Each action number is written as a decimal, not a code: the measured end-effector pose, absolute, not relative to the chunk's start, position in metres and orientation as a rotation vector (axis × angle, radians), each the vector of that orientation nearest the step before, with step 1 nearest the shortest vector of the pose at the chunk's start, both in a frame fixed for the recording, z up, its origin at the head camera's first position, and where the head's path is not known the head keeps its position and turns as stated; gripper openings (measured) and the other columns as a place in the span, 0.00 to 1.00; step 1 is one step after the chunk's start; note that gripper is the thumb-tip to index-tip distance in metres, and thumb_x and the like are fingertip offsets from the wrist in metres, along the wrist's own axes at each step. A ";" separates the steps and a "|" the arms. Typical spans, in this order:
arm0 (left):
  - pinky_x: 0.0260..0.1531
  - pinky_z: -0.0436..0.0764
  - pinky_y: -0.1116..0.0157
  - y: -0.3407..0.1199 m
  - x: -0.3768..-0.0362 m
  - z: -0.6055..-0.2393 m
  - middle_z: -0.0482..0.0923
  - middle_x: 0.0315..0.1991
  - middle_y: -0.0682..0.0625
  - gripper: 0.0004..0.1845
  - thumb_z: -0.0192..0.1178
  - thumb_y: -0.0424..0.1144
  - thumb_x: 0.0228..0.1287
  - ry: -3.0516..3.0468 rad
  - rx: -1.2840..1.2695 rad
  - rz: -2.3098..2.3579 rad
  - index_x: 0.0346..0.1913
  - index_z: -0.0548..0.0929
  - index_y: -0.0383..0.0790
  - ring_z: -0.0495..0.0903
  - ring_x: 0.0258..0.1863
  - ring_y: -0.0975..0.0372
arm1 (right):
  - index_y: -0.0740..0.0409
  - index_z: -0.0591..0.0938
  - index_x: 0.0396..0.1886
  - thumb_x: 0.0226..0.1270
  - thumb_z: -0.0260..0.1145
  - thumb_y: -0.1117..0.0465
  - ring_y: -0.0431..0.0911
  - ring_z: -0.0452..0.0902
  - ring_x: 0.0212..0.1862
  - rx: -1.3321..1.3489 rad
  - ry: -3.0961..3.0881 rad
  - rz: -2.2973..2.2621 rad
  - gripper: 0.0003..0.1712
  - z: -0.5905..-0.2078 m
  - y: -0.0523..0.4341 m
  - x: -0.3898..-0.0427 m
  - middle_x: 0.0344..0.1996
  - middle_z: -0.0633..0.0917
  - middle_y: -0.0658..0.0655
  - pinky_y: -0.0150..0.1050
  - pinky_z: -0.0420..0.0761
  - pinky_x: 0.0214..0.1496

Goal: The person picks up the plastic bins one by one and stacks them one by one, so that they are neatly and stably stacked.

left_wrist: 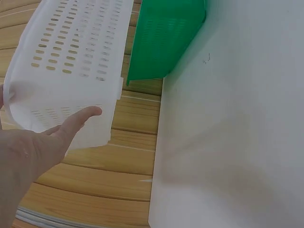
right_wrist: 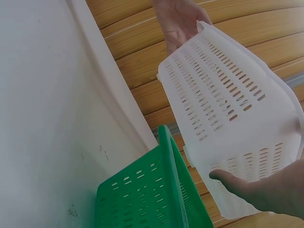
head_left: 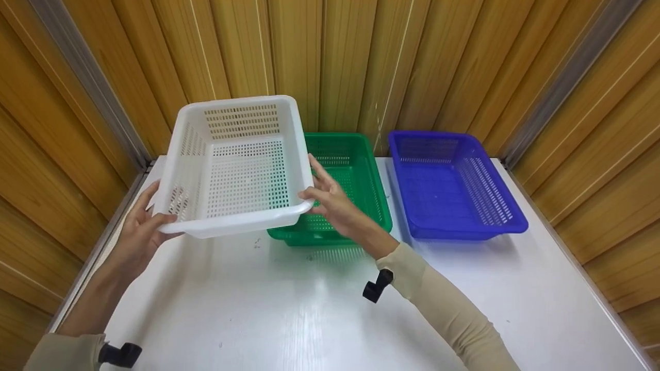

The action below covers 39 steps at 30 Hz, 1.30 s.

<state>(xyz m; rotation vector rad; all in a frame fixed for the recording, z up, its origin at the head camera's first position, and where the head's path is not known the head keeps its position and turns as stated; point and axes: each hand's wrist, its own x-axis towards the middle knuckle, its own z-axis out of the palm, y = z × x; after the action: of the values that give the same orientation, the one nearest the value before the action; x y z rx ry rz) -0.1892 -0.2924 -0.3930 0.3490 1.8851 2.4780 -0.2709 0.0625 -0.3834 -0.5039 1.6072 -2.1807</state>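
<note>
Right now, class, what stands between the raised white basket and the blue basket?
In the head view, the green basket stands on the table between the white basket and the blue basket.

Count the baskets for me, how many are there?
3: a white basket held up by the left hand and right hand, a green basket behind it on the table, and a blue basket at right.

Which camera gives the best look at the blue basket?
The head view: the blue basket sits whole on the white table, right of the green basket. Neither wrist view shows it at all.
</note>
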 end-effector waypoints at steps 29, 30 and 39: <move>0.56 0.76 0.59 -0.219 -0.220 -0.394 0.52 0.74 0.45 0.40 0.57 0.35 0.66 2.005 0.345 2.244 0.75 0.47 0.56 0.58 0.70 0.47 | 0.41 0.48 0.76 0.58 0.56 0.74 0.62 0.49 0.73 -0.410 1.606 -2.301 0.51 -0.377 0.149 -0.267 0.74 0.54 0.56 0.66 0.62 0.63; 0.57 0.75 0.57 -0.216 -0.221 -0.395 0.52 0.74 0.46 0.40 0.57 0.36 0.66 2.005 0.347 2.239 0.75 0.48 0.57 0.58 0.70 0.47 | 0.40 0.49 0.76 0.58 0.56 0.75 0.62 0.50 0.73 -0.403 1.611 -2.303 0.51 -0.377 0.152 -0.267 0.74 0.54 0.56 0.65 0.62 0.63; 0.60 0.70 0.48 -0.195 -0.229 -0.397 0.55 0.73 0.51 0.39 0.58 0.39 0.66 2.033 0.354 2.189 0.74 0.50 0.62 0.62 0.69 0.49 | 0.39 0.51 0.76 0.57 0.56 0.76 0.60 0.48 0.74 -0.372 1.626 -2.316 0.50 -0.381 0.178 -0.266 0.75 0.53 0.56 0.66 0.60 0.64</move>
<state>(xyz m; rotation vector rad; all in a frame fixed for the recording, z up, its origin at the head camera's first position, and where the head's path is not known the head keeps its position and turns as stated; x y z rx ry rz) -0.2290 -0.1949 -0.3974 0.3543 2.0325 2.1888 -0.2658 0.1784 -0.3811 -0.3718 1.6262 -2.3164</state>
